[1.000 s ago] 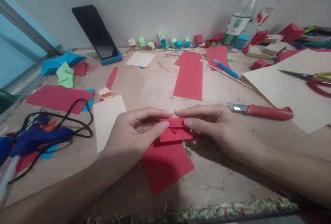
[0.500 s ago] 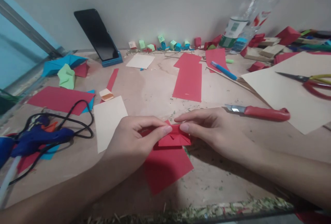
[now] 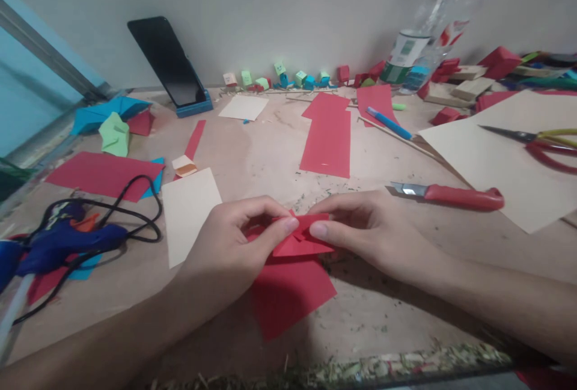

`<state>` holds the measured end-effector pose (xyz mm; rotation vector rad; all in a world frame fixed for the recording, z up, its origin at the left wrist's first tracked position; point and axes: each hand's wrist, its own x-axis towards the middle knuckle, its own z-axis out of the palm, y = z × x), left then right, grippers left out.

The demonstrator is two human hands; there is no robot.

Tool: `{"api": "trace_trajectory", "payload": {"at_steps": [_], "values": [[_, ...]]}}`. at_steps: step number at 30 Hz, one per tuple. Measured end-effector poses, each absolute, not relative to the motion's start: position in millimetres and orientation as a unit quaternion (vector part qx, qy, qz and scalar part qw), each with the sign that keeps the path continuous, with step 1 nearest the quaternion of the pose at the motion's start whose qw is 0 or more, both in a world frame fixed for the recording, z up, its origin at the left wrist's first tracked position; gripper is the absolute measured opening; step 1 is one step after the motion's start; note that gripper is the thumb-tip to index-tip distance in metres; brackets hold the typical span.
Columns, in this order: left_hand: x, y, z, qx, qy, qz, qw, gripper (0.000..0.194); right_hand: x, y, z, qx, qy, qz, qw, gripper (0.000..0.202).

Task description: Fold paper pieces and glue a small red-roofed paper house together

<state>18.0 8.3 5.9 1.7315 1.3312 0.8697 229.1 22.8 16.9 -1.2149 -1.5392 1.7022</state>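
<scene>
- One worktable (image 3: 252, 155), pale top sprinkled with clippings, shreds thick along the near edge; grey wall (image 3: 270, 11) behind.
- One blue phone stand (image 3: 195, 105), holding one smartphone (image 3: 167, 62), dark-screened and leaning back.
- One clear plastic bottle (image 3: 408, 50), labelled, green-capped, by the wall; contents I cannot tell.
- Several small paper cubes (image 3: 301, 79), lined along the wall's foot.
- One blue glue gun (image 3: 74, 231), black-corded, on my left.
- One red-handled knife (image 3: 464, 196), near my right hand (image 3: 378, 231); scissors (image 3: 536, 136) beyond, on a cream sheet (image 3: 505, 167).
- One folded red paper piece (image 3: 302, 247), between my two hands, above a flat red sheet (image 3: 293, 303).
- My left hand (image 3: 232, 237): thumb and forefinger pinching the piece's left part, thumb on the near face.
- My right hand: thumb pressed to the near face at right, forefinger behind the upper edge, gripping it.
</scene>
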Motion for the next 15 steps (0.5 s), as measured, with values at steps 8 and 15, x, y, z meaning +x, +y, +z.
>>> {"api": "trace_trajectory", "payload": {"at_steps": [8, 15], "values": [[7, 19, 5, 0.850, 0.392, 0.335, 0.111, 0.023, 230, 23, 9, -0.464, -0.507, 0.670, 0.282, 0.030], [8, 14, 3, 0.852, 0.391, 0.333, 0.098, 0.019, 230, 25, 13, -0.446, -0.510, 0.676, 0.288, 0.027]]}}
